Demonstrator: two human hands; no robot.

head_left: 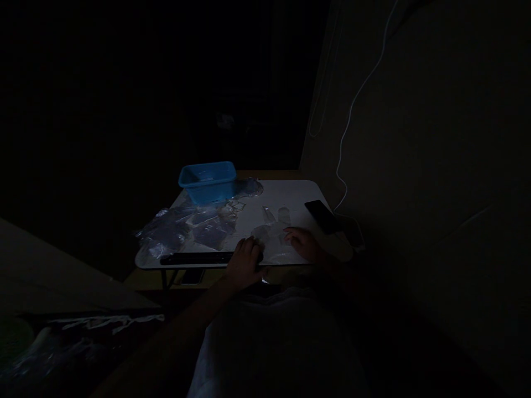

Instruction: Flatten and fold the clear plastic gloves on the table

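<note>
On a small white table (286, 190) in dim light, my left hand (244, 262) rests at the near edge, over the right part of a long black bar (194, 258). Its fingers reach forward; whether they grip anything is too dark to tell. To the right, my right hand (302, 242) lies low over the tabletop with its fingers pointing left, somewhat apart. Between and ahead of the hands is a thin clear plastic piece (271, 232), close to the fingertips of both. Crumpled clear plastic bags (211, 228) cover the left part of the table.
A blue basket (211, 190) stands at the back left of the table. A dark phone (322, 216) lies at the right, beside a white cable (350, 113) along the wall. Another dark flat object (192, 276) is below the near edge.
</note>
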